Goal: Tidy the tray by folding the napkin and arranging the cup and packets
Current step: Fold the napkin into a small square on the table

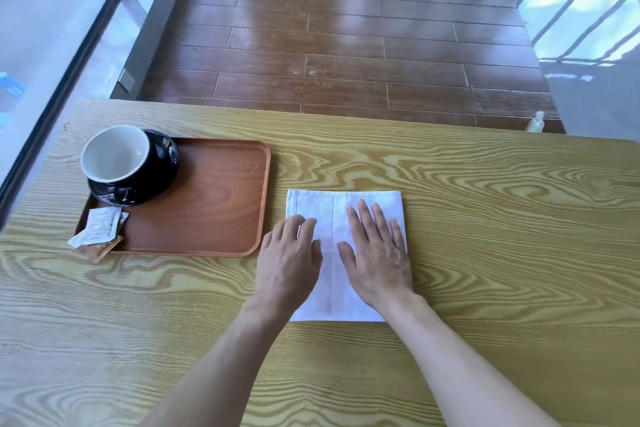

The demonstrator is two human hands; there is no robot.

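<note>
A white folded napkin (332,215) lies flat on the wooden table (485,218), just right of the brown tray (214,204). My right hand (377,253) presses flat on the napkin's right half, fingers spread. My left hand (289,260) rests on its left edge with the fingers curled at the cloth. On the tray's far left corner a dark cup (117,158) with a white inside stands on a dark saucer (152,187). Small packets (98,230), white and brown, lie at the tray's near left corner, partly over its rim.
The table's far edge gives onto a dark wooden floor (346,45). A glass wall with a dark frame (69,55) runs along the left side. A small white bottle (535,121) stands on the floor past the table's far right.
</note>
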